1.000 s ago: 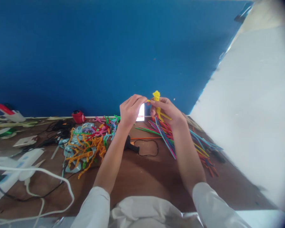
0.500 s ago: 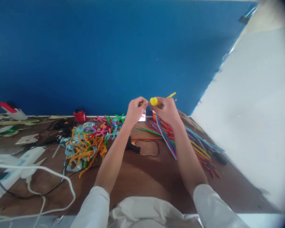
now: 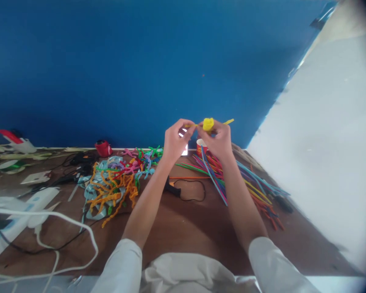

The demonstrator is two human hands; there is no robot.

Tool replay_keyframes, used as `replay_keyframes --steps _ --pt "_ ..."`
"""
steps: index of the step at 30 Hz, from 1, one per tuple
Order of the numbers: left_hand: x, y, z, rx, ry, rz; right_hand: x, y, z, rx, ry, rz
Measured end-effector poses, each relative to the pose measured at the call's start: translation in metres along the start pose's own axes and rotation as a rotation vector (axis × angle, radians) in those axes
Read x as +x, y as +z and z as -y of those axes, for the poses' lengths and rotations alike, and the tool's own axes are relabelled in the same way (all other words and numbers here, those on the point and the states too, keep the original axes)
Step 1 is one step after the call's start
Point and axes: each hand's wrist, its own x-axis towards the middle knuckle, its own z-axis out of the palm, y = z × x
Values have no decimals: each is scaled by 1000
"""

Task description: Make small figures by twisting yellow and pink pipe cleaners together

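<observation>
Both hands are raised above the back of the table, close together before the blue wall. My left hand [image 3: 177, 140] pinches a thin yellow end between thumb and fingers. In my right hand [image 3: 218, 139] is a yellow pipe cleaner [image 3: 208, 124], part of it coiled into a thick lump near the fingertips. A straight yellow tail pokes out beyond the right hand. The fingertips of both hands nearly meet, and the fingers partly hide the piece between them.
Loose coloured pipe cleaners [image 3: 215, 179] lie at right beside a red cup [image 3: 201, 146]. Twisted orange figures [image 3: 112, 193] heap at left. A black-handled tool [image 3: 172, 189] with a cord lies centrally. A white power strip [image 3: 21, 221] and cables [image 3: 93, 244] occupy the left.
Both hands have risen slightly, the right one also shifting right. The yellow lump has moved up and right, and a little more of the yellow strand shows by the left fingers.
</observation>
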Motion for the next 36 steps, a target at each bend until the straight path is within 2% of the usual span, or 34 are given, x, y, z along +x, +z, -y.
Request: replay_keyframes --steps 3,5,8,11,13,16,19,22,25,28,32,36 --pt "-3 -4 0 235 260 -34 1 1 7 321 129 18" --pt "-4 -7 3 327 340 -19 2 0 11 463 209 28" --pt "-5 -9 9 394 380 -18 4 -6 14 569 344 98" --pt "-5 -9 12 364 430 -26 5 -10 13 612 446 207" --pt "-5 -9 11 343 457 -45 5 -11 12 639 468 253" --pt "-5 -10 8 380 440 -89 4 -10 12 653 449 253" --pt "-5 -11 5 424 363 -103 3 -8 13 643 408 245" --pt "-4 -10 3 389 256 -58 3 -7 11 579 358 251" --pt "-2 -7 3 326 121 -3 3 -5 7 403 265 232" --pt "0 -3 7 226 -34 64 3 -5 1 119 120 188" --pt "3 -2 11 -152 -330 110 4 -9 -5 -213 -111 161" --pt "4 -6 -4 -598 -617 267 5 -16 -10 -211 -372 152"
